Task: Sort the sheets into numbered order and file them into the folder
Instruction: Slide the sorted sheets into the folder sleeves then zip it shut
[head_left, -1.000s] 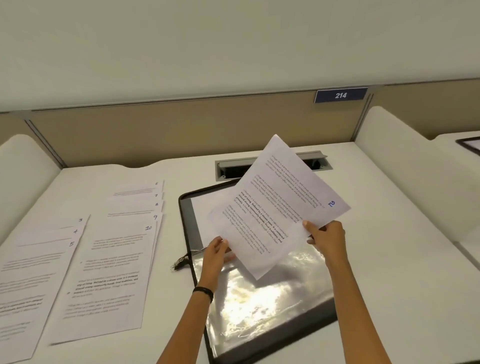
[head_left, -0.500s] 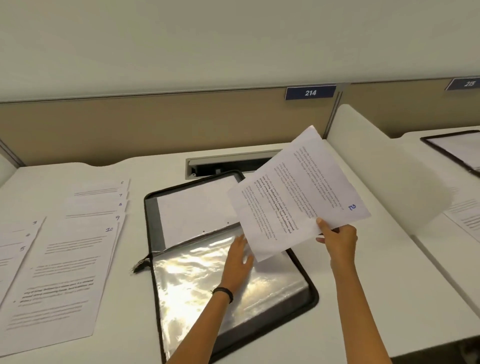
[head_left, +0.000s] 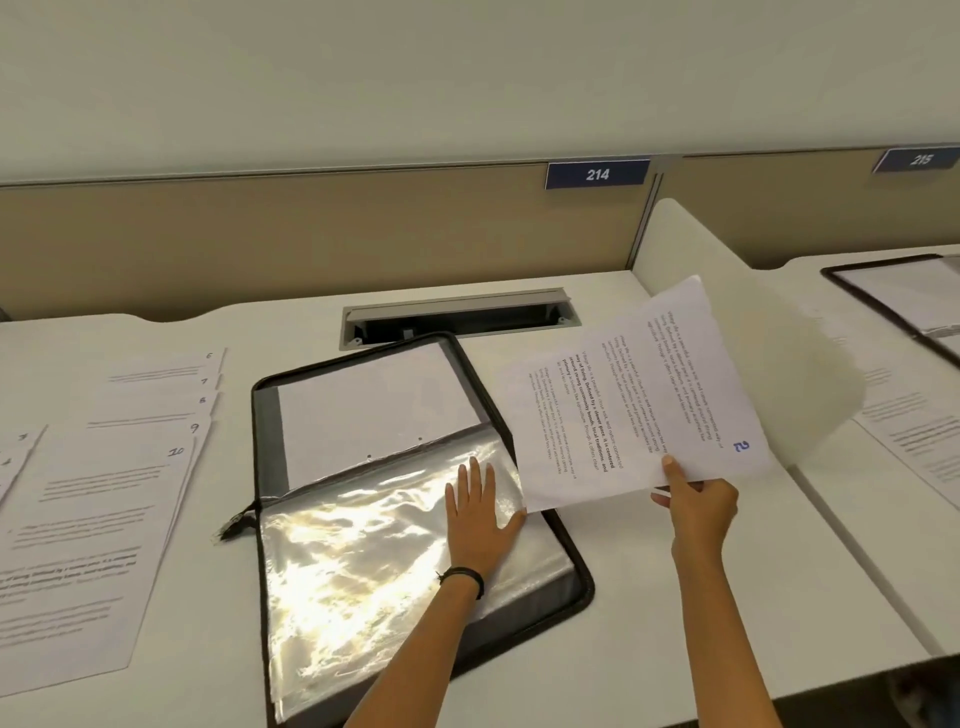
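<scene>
Two hands at work over the open folder. Left hand flat, fingers straight, pressing the top plastic sleeve down near its right edge; nothing held. Right hand pinching sheet 2 at its lower corner, thumb on top, grip closed on the paper. Sheet raised clear of the desk, mostly to the right of the folder, lower-left corner over the folder's right rim.

Judged as the step in hand: feeding sheet 2 into a sleeve. Best done by lifting the sleeve's mouth with the left fingertips, squaring the sheet's leading edge to it, then sliding in slow and level to avoid a buckled corner. Worth finding the open side first; hard to tell through the glare. Floppy paper on a one-corner hold, so support the far side early.

Room for moving: bare desk to the right, ending at the white divider close behind the raised sheet. Cable slot just beyond the folder's far rim. Numbered sheets fanned out to the left, apart from the folder, so no sweeping that way.
</scene>
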